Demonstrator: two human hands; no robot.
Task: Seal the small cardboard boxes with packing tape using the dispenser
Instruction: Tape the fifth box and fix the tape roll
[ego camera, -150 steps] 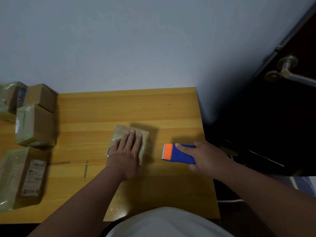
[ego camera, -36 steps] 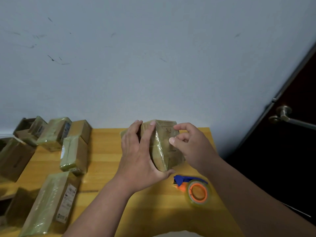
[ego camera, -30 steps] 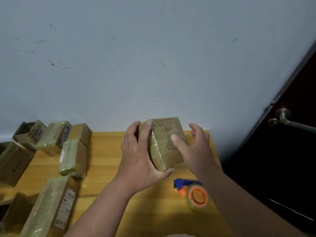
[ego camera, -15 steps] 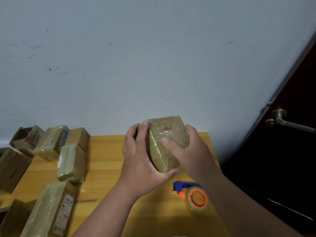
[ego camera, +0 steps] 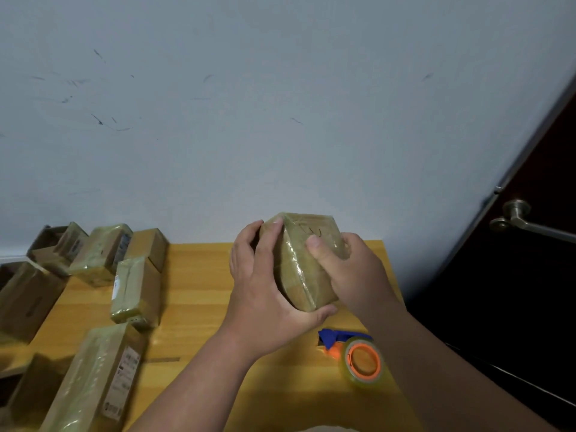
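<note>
I'm at a small wooden table (ego camera: 199,294) pushed against a scuffed pale wall (ego camera: 249,120) in what looks like a room at home, beside a dark door (ego camera: 530,275) with a metal lever handle (ego camera: 517,219); taped cardboard parcels (ego camera: 134,288) crowd the table's left side like a makeshift packing corner

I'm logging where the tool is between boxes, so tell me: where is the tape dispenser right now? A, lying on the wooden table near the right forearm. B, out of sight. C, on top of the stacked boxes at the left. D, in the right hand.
A: the tape dispenser lies on the table, while both hands grip the taped box.
</note>
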